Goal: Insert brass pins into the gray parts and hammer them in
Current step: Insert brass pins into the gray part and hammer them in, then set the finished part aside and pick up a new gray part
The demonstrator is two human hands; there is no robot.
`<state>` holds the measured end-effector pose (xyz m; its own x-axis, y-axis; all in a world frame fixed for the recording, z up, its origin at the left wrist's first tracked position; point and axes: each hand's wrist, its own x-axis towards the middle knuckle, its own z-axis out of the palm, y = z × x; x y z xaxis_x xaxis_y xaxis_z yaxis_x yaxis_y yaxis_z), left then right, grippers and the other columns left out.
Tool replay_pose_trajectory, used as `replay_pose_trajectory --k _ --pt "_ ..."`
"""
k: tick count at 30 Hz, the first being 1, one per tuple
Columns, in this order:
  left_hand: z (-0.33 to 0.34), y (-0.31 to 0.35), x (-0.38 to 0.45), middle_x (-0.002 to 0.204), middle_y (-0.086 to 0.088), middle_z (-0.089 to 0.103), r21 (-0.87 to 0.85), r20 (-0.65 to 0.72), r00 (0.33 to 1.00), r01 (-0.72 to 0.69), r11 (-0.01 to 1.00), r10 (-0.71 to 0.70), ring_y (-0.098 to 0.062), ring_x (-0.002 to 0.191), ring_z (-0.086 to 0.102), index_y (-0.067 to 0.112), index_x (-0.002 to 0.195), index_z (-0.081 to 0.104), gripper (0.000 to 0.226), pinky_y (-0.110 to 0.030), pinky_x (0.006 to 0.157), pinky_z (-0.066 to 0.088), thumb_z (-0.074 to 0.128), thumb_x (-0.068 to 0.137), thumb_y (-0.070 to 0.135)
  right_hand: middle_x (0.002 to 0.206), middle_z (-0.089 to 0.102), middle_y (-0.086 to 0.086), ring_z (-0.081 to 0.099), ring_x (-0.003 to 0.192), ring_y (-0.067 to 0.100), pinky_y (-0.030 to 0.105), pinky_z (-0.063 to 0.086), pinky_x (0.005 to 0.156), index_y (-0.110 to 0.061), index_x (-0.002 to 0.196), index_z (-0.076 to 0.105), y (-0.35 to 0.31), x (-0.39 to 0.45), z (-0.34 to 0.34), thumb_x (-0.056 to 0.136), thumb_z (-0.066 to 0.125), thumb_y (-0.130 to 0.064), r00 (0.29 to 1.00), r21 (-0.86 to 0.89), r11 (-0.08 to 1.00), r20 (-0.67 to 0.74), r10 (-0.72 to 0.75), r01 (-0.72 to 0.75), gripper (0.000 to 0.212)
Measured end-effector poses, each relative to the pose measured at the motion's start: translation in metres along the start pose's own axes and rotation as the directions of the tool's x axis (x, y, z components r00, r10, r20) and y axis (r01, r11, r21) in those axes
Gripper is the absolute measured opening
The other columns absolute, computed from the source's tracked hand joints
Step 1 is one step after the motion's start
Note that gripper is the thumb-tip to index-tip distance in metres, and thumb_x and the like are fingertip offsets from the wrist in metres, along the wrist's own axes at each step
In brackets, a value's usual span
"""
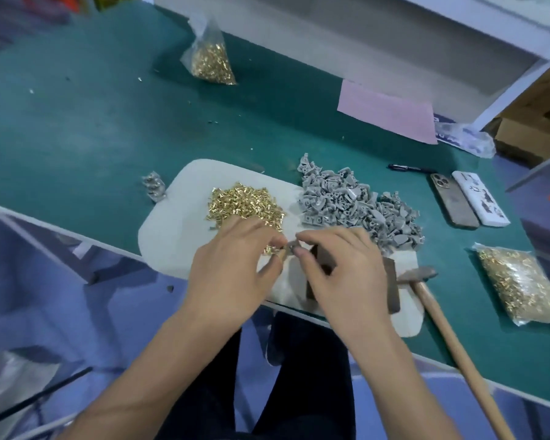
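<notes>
A heap of brass pins (243, 203) lies on a white board (172, 223), with a heap of gray parts (353, 201) to its right. My left hand (232, 274) and my right hand (343, 271) meet over the board's front. Between their fingertips is a small gray part (290, 248); my right hand pinches it, and my left hand pinches something tiny against it, too small to identify. A dark metal block (391, 287) sits under my right hand. A wooden-handled hammer (426, 281) lies to the right, untouched.
Bags of brass pins stand at the back (211, 60) and at the right (527, 284). A few gray parts (154, 185) lie left of the board. Two phones (469, 200), a pen (410, 168) and a pink sheet (388, 111) lie at the right.
</notes>
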<state>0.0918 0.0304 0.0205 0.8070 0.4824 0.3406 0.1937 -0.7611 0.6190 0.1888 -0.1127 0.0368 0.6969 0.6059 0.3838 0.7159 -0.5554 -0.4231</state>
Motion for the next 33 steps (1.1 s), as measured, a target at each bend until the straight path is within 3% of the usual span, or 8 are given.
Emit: replay_pose_trajectory --k 5,10,13,22,27,29,33 --pt "-0.032 -0.047 -0.006 0.095 0.019 0.064 0.013 -0.092 0.988 0.129 0.992 -0.128 -0.009 0.097 0.052 0.034 0.096 0.069 0.009 -0.031 0.063 0.049 0.071 0.087 0.033 0.099 0.070 -0.016 0.059 0.095 0.019 0.043 0.047 0.085 -0.035 0.100 0.076 -0.046 0.027 0.045 0.091 0.075 -0.026 0.982 0.064 0.989 0.131 -0.140 0.132 0.012" --pt "-0.057 -0.096 -0.009 0.093 0.015 0.064 0.136 -0.166 0.956 0.266 0.954 -0.243 -0.013 0.093 0.051 0.034 0.094 0.070 0.008 -0.031 0.058 0.044 0.071 0.086 0.033 0.099 0.070 -0.017 0.055 0.101 0.016 0.039 0.029 0.086 -0.039 0.095 0.071 -0.098 0.056 0.094 0.093 0.067 -0.036 0.965 -0.089 0.985 0.231 -0.127 0.151 0.006" --pt "-0.059 -0.124 -0.002 0.095 0.013 0.065 0.135 -0.168 0.933 0.341 0.930 -0.318 -0.015 0.096 0.050 0.033 0.098 0.071 0.009 -0.038 0.064 0.048 0.066 0.090 0.034 0.103 0.070 -0.014 0.053 0.105 0.019 0.040 0.029 0.090 -0.038 0.102 0.070 -0.119 0.073 0.120 0.096 0.060 -0.037 0.945 -0.125 0.980 0.307 -0.112 0.157 0.012" --pt "-0.048 -0.157 0.031 0.093 0.014 0.061 0.114 -0.286 0.862 0.465 0.878 -0.419 -0.012 0.096 0.052 0.036 0.094 0.066 0.015 -0.034 0.064 0.045 0.060 0.091 0.050 0.112 0.069 -0.007 0.051 0.111 0.024 0.039 0.033 0.090 -0.037 0.113 0.070 -0.133 0.110 0.156 0.099 0.055 -0.035 0.945 -0.161 0.983 0.324 -0.032 0.089 0.020" --pt "-0.052 -0.150 0.035 0.095 0.012 0.061 0.050 -0.365 0.843 0.441 0.896 -0.394 -0.015 0.096 0.054 0.031 0.092 0.064 0.011 -0.034 0.062 0.043 0.067 0.090 0.041 0.115 0.067 -0.007 0.050 0.115 0.023 0.038 0.034 0.093 -0.037 0.121 0.068 -0.136 0.115 0.147 0.100 0.056 -0.037 0.944 -0.128 0.989 0.328 -0.025 0.071 0.024" --pt "-0.050 -0.140 0.029 0.093 0.013 0.062 0.060 -0.332 0.892 0.344 0.937 -0.306 -0.015 0.093 0.056 0.031 0.093 0.065 0.007 -0.032 0.061 0.044 0.067 0.091 0.037 0.115 0.068 -0.006 0.051 0.114 0.024 0.039 0.035 0.093 -0.035 0.121 0.068 -0.125 0.110 0.131 0.100 0.057 -0.037 0.958 -0.149 0.988 0.287 0.020 0.024 0.024" --pt "-0.034 -0.119 0.025 0.103 0.014 0.064 0.119 -0.056 0.973 0.228 0.966 -0.223 -0.014 0.106 0.054 0.034 0.109 0.068 0.021 -0.029 0.064 0.039 0.066 0.089 0.032 0.120 0.063 0.003 0.049 0.116 0.029 0.041 0.039 0.093 -0.031 0.122 0.069 -0.089 0.091 0.091 0.099 0.060 -0.036 0.959 -0.314 0.947 0.238 0.154 -0.074 0.025"
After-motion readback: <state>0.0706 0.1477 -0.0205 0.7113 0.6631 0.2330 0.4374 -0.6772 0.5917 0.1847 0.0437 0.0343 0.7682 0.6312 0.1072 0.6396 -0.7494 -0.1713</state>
